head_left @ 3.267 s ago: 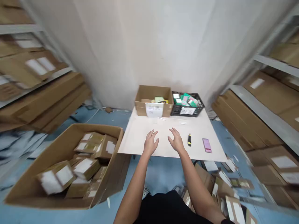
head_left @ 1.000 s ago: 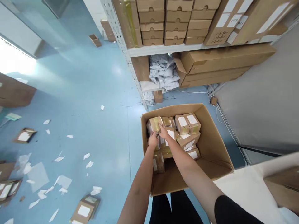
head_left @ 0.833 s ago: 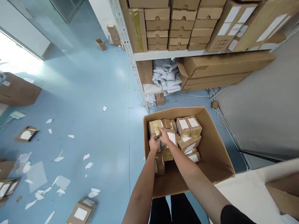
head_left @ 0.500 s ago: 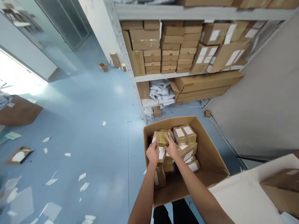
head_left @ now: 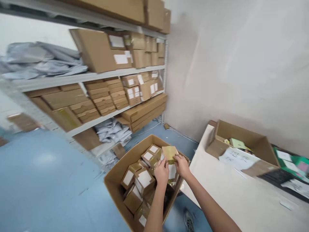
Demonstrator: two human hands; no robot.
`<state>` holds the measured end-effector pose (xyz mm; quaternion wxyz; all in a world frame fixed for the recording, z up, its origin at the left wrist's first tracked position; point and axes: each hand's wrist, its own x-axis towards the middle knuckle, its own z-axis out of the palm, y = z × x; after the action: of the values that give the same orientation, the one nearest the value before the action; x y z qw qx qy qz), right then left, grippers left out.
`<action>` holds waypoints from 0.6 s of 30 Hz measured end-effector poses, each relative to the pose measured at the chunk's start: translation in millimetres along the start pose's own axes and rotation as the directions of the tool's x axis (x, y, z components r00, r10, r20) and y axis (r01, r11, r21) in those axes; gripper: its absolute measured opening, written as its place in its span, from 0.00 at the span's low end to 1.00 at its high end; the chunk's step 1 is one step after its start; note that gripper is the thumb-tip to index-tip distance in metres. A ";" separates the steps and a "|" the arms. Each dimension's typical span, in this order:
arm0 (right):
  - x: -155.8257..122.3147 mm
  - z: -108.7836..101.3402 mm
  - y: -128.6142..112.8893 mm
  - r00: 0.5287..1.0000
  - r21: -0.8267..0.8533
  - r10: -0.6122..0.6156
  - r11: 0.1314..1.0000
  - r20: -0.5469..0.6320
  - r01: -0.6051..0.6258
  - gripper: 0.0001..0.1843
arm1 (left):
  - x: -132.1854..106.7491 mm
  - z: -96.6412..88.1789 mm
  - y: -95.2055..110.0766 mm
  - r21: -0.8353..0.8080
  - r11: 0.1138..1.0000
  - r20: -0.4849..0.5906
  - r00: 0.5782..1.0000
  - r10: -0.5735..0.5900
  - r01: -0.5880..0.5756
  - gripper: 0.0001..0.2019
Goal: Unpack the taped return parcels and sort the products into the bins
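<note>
Taped box (head_left: 170, 150), grasped between the left hand (head_left: 161, 172) and right hand (head_left: 182, 166), is over the big carton (head_left: 114, 187), apparently picked out but unopened. Many labelled boxes (head_left: 144, 178) remain inside that carton. Beyond, the bench (head_left: 217, 188) bears an open-topped box (head_left: 243, 132).

Beside the right hand (head_left: 182, 166) stands a carton wall (head_left: 175, 193); parcels (head_left: 145, 179) crowd beside the left hand (head_left: 161, 174); above both, passage is free.
</note>
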<state>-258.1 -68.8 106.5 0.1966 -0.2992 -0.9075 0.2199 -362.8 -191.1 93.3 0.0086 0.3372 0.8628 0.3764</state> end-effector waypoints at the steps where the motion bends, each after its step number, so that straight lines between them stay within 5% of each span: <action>1: -5.7 -19.5 11.0 0.998 -0.020 0.021 1.000 -0.053 -0.022 0.25 | 2.4 4.6 21.1 -0.013 0.998 0.019 0.998 0.058 -0.057 0.19; 6: -56.0 -100.1 81.0 0.961 -0.074 0.120 0.987 -0.250 -0.143 0.21 | -13.4 42.0 120.5 -0.108 0.959 0.130 0.953 0.275 -0.262 0.18; 11: -136.1 -146.7 177.7 0.905 -0.085 0.274 0.945 -0.326 -0.317 0.20 | -63.1 122.4 204.7 -0.210 0.928 0.332 0.870 0.365 -0.309 0.16; 14: -192.3 -157.5 234.9 0.852 -0.053 0.394 0.898 -0.345 -0.437 0.20 | -110.9 180.4 239.7 -0.229 0.926 0.455 0.808 0.374 -0.299 0.14; 18: -265.1 -162.3 290.6 0.789 0.007 0.566 0.814 -0.240 -0.581 0.15 | -178.8 239.1 255.2 -0.225 0.942 0.645 0.686 0.337 -0.250 0.03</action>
<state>151.0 20.5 30.7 0.2143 -0.5903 -0.7515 0.2022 -13.6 -17.6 46.5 0.2803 0.5831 0.7110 0.2755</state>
